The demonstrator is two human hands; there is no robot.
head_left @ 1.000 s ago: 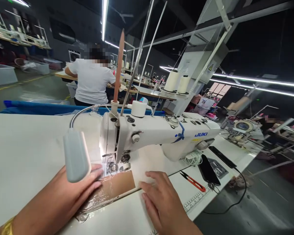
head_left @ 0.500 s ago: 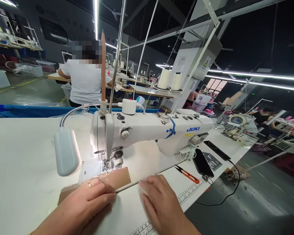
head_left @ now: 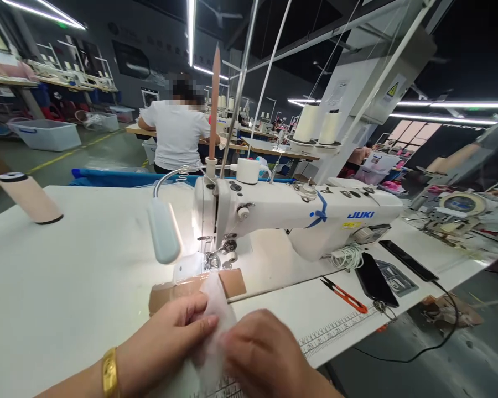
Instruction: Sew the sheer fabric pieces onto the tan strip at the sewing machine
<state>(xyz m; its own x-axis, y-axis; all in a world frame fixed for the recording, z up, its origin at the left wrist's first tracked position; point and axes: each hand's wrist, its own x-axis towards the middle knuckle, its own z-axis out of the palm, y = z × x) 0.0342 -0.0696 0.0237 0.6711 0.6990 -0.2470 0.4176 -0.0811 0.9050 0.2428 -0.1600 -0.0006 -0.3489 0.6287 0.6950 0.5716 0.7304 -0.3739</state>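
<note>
A strip of thin white fabric [head_left: 216, 301] hangs between my hands in front of the sewing machine [head_left: 274, 207]. My left hand [head_left: 176, 326] is closed on it, the thumb pressing along its left side. Lower on its right side, my right hand [head_left: 259, 345] pinches the same fabric with curled fingers, slightly blurred. Just behind the fabric, a piece of brown cardboard [head_left: 232, 282] with clear tape lies by the presser foot [head_left: 211, 261]. The fabric covers part of the cardboard. A gold bracelet circles my left wrist.
Orange thread snips [head_left: 344, 296], a black phone [head_left: 375, 279] and a second dark phone [head_left: 409, 260] lie to the right. A thread cone [head_left: 29, 199] stands at the table's left. A lamp [head_left: 164, 229] hangs beside the needle area. Ahead, a person in white [head_left: 178, 132] sits at another table.
My hands lay on the table edge by the cardboard; now both hold white fabric, which was not visible before. The view has turned left, bringing the thread cone into sight.
</note>
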